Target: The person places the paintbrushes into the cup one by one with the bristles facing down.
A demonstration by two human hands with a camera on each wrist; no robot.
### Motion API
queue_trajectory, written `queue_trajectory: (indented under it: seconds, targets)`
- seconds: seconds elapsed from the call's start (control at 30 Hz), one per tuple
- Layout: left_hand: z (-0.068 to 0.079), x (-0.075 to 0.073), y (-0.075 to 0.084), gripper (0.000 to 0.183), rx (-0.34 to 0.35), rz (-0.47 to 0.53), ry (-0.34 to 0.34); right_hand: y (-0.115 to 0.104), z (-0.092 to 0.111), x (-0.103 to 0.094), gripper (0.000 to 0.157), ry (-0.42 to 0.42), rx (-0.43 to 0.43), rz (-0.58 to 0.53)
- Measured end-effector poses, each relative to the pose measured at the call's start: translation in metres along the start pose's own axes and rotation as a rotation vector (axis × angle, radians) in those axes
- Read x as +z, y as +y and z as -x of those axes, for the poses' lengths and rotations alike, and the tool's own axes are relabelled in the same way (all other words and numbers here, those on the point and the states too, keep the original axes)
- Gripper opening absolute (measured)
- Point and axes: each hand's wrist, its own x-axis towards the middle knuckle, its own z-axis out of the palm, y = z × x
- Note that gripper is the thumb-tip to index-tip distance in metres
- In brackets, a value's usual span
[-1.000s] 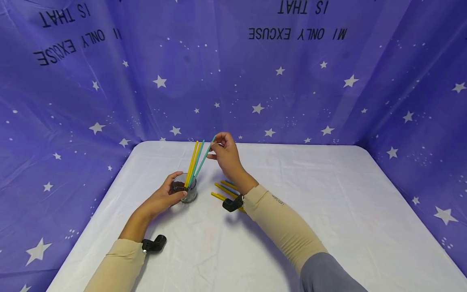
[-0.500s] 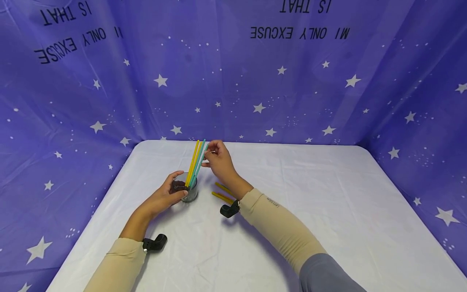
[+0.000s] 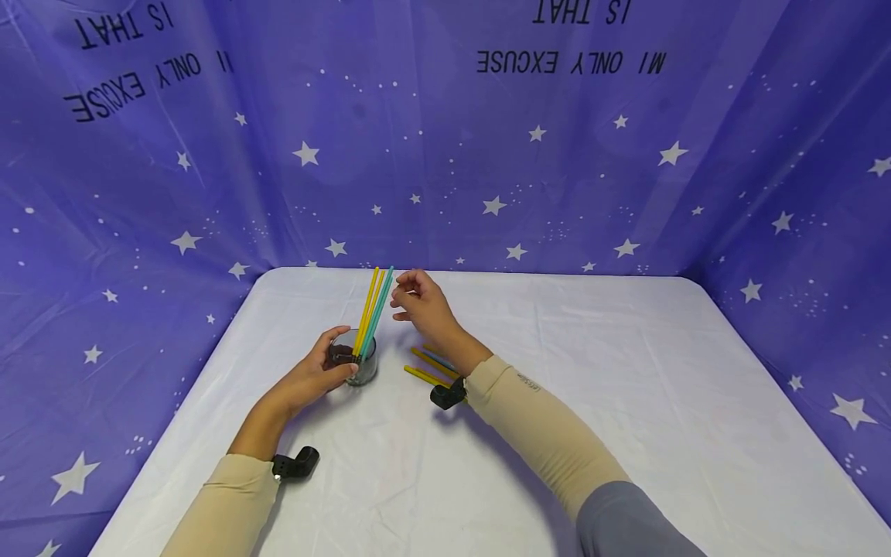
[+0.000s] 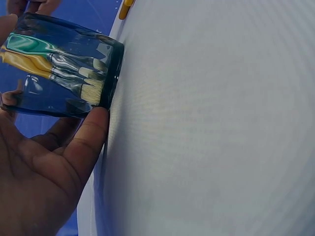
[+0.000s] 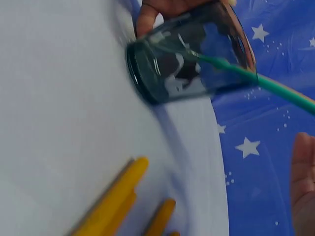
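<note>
My left hand (image 3: 309,379) grips a clear glass tumbler (image 3: 369,371) on the left part of the table. Yellow paintbrushes (image 3: 366,309) and green paintbrushes (image 3: 380,309) lean in it, handles up. Through the glass wall in the left wrist view, pale bristles (image 4: 91,92) point down at the base. Just right of the handle tops is my right hand (image 3: 428,313), a small gap away, fingers loosely bent around nothing. Below my right wrist lie loose yellow paintbrushes (image 3: 426,377) and at least one blue one, partly hidden by the arm and wrist camera.
A white cloth covers the table (image 3: 557,433). Behind it and at both sides hangs a purple star-patterned curtain (image 3: 445,170). In the right wrist view, yellow handle ends (image 5: 115,196) lie near the tumbler.
My right hand lowered a green paintbrush into the tumbler against the others and let it go, then drew back slightly right. My left hand stayed on the tumbler.
</note>
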Motion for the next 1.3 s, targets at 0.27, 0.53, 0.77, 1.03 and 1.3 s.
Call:
queue_trajectory:
  seconds: [0.27, 0.53, 0.77, 1.03, 1.3]
  targets:
    - [0.0, 0.001, 0.0, 0.077, 0.001, 0.018, -0.004, 0.007, -0.001, -0.035, 0.016, -0.168, 0.121, 0.257]
    - [0.001, 0.0, 0.0, 0.077, 0.006, 0.007, -0.01, 0.011, -0.002, -0.066, 0.029, -0.251, 0.223, 0.403]
    - [0.001, 0.0, -0.001, 0.077, 0.013, 0.017, -0.009, 0.006, 0.006, -0.087, 0.028, -0.385, 0.294, 0.6]
    - [0.001, 0.0, 0.0, 0.077, 0.008, 0.015, -0.012, 0.005, 0.009, -0.099, 0.013, -0.456, 0.324, 0.91]
    - [0.0, 0.0, -0.001, 0.077, 0.015, 0.008, -0.009, 0.005, 0.007, -0.097, 0.01, -0.539, 0.358, 1.007]
